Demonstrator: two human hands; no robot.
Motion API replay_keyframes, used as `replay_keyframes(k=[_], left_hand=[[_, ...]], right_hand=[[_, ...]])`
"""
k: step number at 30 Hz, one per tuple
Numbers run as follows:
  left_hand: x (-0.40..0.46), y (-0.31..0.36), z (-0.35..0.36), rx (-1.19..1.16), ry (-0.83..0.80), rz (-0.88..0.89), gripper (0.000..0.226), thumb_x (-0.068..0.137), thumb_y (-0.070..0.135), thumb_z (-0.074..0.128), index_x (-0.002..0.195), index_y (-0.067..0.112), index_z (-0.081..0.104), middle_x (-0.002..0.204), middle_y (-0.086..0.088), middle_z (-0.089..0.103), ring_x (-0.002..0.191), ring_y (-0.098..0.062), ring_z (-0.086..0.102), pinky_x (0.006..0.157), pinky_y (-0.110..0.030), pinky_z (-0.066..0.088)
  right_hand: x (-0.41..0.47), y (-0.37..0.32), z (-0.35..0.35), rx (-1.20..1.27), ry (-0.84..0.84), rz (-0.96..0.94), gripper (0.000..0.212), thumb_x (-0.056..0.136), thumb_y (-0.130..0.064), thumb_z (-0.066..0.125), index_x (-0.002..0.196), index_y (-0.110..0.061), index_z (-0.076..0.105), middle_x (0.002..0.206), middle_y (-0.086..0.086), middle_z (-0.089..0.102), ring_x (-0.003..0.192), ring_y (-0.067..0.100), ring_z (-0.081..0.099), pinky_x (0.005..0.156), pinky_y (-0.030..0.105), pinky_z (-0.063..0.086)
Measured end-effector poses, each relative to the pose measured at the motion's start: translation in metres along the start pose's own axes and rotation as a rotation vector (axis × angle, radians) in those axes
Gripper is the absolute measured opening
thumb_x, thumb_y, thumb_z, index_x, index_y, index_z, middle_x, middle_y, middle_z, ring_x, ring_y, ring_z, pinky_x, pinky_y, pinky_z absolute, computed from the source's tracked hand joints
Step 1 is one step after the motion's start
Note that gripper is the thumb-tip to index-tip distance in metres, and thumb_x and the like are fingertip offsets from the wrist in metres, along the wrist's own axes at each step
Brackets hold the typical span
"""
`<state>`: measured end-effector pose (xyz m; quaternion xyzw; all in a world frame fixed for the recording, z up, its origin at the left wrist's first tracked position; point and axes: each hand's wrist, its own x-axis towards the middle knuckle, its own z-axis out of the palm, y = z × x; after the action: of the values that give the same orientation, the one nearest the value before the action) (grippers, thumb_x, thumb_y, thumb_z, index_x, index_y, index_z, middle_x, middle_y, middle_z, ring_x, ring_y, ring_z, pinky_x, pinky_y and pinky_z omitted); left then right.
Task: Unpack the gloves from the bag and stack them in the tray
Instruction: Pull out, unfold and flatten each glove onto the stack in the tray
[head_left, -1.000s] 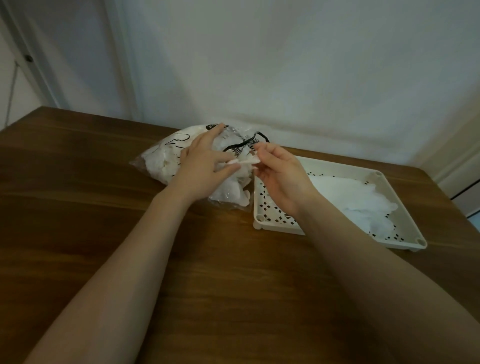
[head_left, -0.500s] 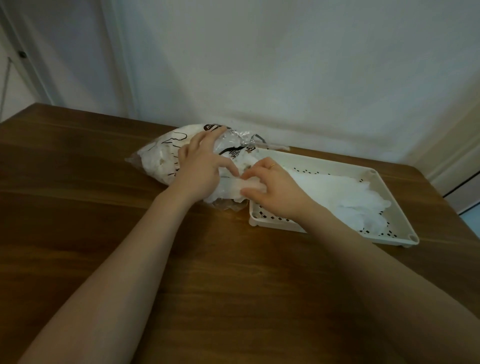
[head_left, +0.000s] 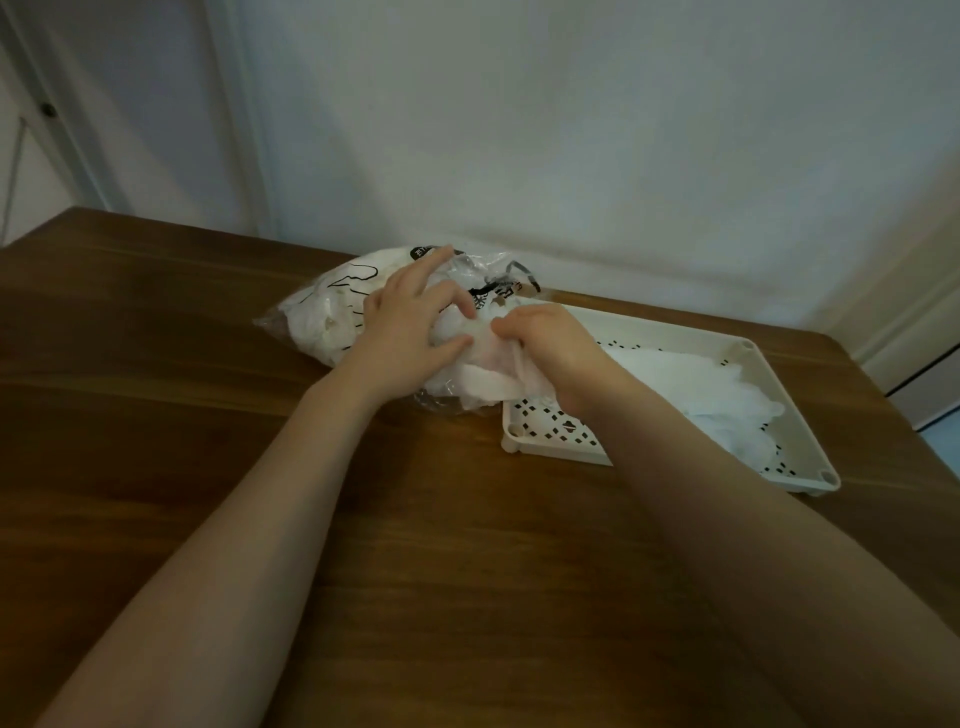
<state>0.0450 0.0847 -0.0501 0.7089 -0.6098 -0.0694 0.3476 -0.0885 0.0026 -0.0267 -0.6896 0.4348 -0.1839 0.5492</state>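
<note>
At the bag's mouth, both hands now work one glove loose.

A second ago the right hand (head_left: 540, 343) pinched a thin strip in the air; it has since dropped to the bag (head_left: 332, 317), fingers curled round a glove (head_left: 488, 369) half drawn out, so another transfer looks underway. The left hand (head_left: 410, 327) presses the bag down, fingers spread, thumb touching the glove. The bag remains well filled with gloves; the tray (head_left: 779, 400), just beside it, holds a low pile (head_left: 691, 384).
</note>
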Motion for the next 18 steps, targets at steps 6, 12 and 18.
replay_keyframes(k=[6, 12, 18], left_hand=[[-0.001, 0.005, 0.005, -0.018, 0.027, 0.133, 0.01, 0.083, 0.041, 0.052, 0.079, 0.043, 0.061, 0.154, 0.012, 0.016, 0.143, -0.016, 0.001, 0.106, -0.04, -0.002], [-0.003, 0.002, 0.005, -0.011, 0.08, 0.185, 0.016, 0.07, 0.05, 0.069, 0.059, 0.042, 0.062, 0.147, 0.021, 0.017, 0.141, -0.013, 0.003, 0.106, -0.032, -0.005], [-0.003, 0.002, 0.018, 0.395, -0.013, 0.134, 0.031, 0.08, 0.047, 0.064, 0.056, 0.028, 0.068, 0.154, 0.015, 0.014, 0.143, -0.027, -0.01, 0.106, -0.04, -0.02]], right_hand=[[0.01, 0.009, 0.002, 0.338, 0.033, 0.171, 0.033, 0.099, -0.031, 0.042, 0.119, -0.006, 0.052, 0.113, 0.013, 0.064, 0.102, 0.028, 0.064, 0.096, 0.046, 0.049], [0.008, 0.009, 0.001, 0.186, 0.06, 0.09, 0.042, 0.099, -0.039, 0.037, 0.132, -0.015, 0.047, 0.131, 0.011, 0.055, 0.119, 0.028, 0.053, 0.105, 0.049, 0.039], [0.0, -0.003, -0.012, 0.359, 0.17, -0.085, 0.031, 0.101, -0.032, 0.037, 0.122, -0.014, 0.053, 0.124, 0.006, 0.056, 0.119, 0.02, 0.05, 0.11, 0.044, 0.034]])
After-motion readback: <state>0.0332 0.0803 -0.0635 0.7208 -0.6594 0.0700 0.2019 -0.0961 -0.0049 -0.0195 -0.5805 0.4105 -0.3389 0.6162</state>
